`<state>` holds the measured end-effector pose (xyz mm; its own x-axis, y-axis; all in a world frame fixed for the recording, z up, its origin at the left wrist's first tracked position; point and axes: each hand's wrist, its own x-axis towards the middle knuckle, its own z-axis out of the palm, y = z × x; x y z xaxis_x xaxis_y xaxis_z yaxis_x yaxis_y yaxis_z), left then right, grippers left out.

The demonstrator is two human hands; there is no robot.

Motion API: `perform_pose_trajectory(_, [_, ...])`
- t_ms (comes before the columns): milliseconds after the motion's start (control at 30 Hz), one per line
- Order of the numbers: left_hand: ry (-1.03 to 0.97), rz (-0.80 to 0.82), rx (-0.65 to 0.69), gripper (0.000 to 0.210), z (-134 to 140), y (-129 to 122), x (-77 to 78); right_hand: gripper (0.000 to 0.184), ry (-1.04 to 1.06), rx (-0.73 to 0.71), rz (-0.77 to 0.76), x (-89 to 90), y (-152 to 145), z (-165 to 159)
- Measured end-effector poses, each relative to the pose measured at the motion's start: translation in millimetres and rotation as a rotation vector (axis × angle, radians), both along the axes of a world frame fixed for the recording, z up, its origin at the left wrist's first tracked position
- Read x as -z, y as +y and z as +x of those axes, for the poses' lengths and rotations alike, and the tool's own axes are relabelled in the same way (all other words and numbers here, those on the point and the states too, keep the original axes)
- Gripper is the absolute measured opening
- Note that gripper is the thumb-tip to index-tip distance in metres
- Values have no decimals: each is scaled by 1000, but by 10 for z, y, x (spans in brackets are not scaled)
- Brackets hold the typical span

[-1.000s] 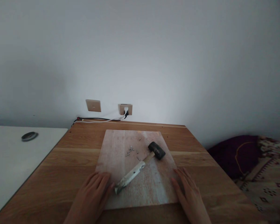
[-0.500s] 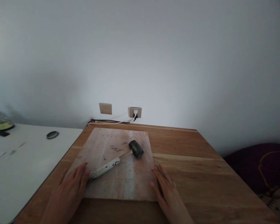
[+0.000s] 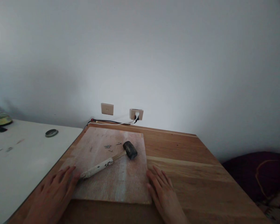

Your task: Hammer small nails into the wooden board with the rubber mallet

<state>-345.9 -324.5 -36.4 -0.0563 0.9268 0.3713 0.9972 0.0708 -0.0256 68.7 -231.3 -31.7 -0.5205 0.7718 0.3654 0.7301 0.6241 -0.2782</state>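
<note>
A pinkish, worn flat board (image 3: 133, 183) lies on the wooden table. On it rests a mallet (image 3: 130, 150) with a black head, its white-wrapped handle slanting down to the left. Several small nails (image 3: 107, 146) are scattered beyond the handle. My left hand (image 3: 54, 191) is at the board's left edge, fingers spread, thumb side close to the handle's end; whether it touches the handle I cannot tell. Along the right edge, my right hand (image 3: 162, 189) lies with its fingers stretched out, fingertips against the board. Neither hand grips anything.
To the left stands a white table (image 3: 37, 155) with a round dark lid (image 3: 51, 133) and a red-capped bottle (image 3: 0, 117). Cables (image 3: 112, 122) run along the wall to a socket (image 3: 137, 114). Dark purple fabric (image 3: 254, 174) lies at the right.
The board has slid left across the table with the mallet on it, both hands moving along at its edges. The nails have shifted on the board.
</note>
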Motion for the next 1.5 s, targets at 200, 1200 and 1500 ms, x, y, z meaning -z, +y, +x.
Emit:
perform_pose_trajectory(200, [-45,-129,225,44,464,-38,78,39,7,231,107,63,-26,754])
perform_pose_trajectory(1200, [-415,-330,808,30,2097,1550,-611,66,1111,396,-846,-302,-433,802])
perform_pose_trajectory(1500, [-376,-298,950,19,2693,2327,-632,64,534,464,-409,-202,-144,1085])
